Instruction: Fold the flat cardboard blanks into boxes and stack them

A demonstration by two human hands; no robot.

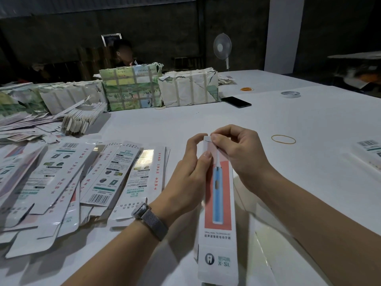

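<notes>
Now both hands, left (192, 162) and right (237, 150), pinch the far end of a long box (218, 203) with curled fingers, holding it over the white counter (288, 120) beside loose blanks (82, 178).

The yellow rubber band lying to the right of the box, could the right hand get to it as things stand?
Probably yes. The rubber band lies alone on bare table, nothing between. But the right hand is pinching the box top and would have to let go.
</notes>
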